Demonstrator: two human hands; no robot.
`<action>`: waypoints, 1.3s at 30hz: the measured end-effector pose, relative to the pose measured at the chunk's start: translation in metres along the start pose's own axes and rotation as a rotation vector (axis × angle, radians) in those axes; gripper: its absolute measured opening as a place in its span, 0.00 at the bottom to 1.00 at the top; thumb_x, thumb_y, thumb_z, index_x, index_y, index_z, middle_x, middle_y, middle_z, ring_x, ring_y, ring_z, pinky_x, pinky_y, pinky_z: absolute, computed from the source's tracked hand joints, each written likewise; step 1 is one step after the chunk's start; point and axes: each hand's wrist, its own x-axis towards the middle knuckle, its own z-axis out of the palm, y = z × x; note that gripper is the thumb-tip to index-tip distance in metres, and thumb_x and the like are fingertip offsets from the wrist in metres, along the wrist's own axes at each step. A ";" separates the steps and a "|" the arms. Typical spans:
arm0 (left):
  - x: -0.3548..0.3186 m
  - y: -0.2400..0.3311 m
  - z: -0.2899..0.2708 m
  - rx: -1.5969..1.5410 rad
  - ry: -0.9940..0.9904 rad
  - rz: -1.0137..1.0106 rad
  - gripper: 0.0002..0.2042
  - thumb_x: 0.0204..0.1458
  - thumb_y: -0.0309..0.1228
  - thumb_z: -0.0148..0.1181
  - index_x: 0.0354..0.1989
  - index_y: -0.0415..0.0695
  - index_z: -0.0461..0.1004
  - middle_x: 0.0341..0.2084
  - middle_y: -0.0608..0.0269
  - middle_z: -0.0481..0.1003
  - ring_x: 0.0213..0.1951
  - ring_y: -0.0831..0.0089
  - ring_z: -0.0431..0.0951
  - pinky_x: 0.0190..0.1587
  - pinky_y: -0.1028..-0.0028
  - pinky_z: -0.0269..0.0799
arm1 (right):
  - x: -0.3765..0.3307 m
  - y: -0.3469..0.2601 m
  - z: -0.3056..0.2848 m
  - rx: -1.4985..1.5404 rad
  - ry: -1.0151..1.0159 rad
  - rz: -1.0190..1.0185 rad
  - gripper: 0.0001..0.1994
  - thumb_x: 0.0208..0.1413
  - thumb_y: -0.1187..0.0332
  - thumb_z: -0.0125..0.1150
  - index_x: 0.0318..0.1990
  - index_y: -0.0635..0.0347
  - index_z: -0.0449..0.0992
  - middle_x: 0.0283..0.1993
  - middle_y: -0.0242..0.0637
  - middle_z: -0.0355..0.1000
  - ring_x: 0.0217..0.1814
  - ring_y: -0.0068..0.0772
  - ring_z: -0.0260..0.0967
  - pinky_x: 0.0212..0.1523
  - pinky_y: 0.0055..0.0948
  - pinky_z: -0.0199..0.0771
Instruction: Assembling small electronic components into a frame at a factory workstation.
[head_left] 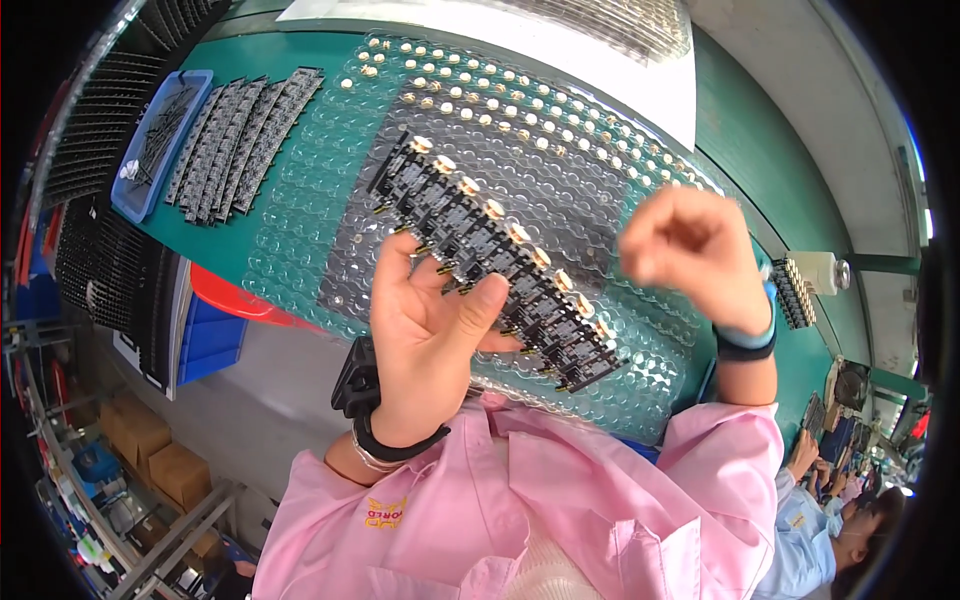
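Observation:
My left hand (425, 335) is closed around the lower edge of a long black circuit board panel (470, 250), its thumb across the face. The panel is held tilted above the table, sloping down from upper left to lower right. Small round white-and-gold parts (516, 233) stand along its upper edge. To the right of the panel and apart from it, my right hand (690, 245) is raised with its fingers curled and thumb and forefinger together. Whether something small is pinched there cannot be seen. Under both hands lies clear bubble wrap (300, 235), with rows of similar round parts (470, 85) on its far side.
Several board panels (245, 140) lie at the far left beside a blue tray (126, 205) of thin dark pieces. Black slotted racks (110, 260) border the table's left. A white bottle (812, 272) and more boards (792, 295) sit right. A person in blue (805, 540) works at lower right.

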 end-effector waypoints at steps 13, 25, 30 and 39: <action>-0.003 0.012 -0.021 -0.046 0.077 0.003 0.20 0.47 0.23 0.54 0.46 0.41 0.52 0.36 0.59 0.67 0.33 0.73 0.73 0.23 0.76 0.77 | 0.076 0.049 -0.026 -0.987 0.073 -0.443 0.07 0.43 0.78 0.55 0.32 0.61 0.72 0.31 0.35 0.66 0.38 0.33 0.62 0.35 0.28 0.65; 0.001 0.008 -0.013 -0.035 0.084 0.007 0.20 0.47 0.22 0.52 0.47 0.42 0.52 0.37 0.59 0.67 0.34 0.74 0.72 0.23 0.77 0.77 | 0.020 0.020 0.000 -0.096 0.044 -0.165 0.02 0.50 0.76 0.51 0.30 0.65 0.69 0.31 0.34 0.66 0.29 0.21 0.61 0.29 0.16 0.63; 0.003 0.008 -0.009 0.000 0.092 0.025 0.20 0.48 0.21 0.51 0.47 0.42 0.51 0.37 0.60 0.67 0.35 0.75 0.72 0.23 0.79 0.76 | -0.003 0.016 0.012 0.322 -0.078 -0.101 0.05 0.47 0.73 0.55 0.30 0.65 0.68 0.28 0.39 0.66 0.27 0.22 0.60 0.25 0.17 0.63; 0.003 0.006 -0.002 0.015 0.093 0.056 0.20 0.47 0.21 0.52 0.47 0.41 0.51 0.36 0.60 0.66 0.34 0.77 0.71 0.22 0.79 0.76 | -0.009 0.015 0.017 0.410 -0.121 -0.027 0.08 0.46 0.71 0.59 0.27 0.67 0.67 0.27 0.42 0.66 0.27 0.24 0.62 0.24 0.18 0.64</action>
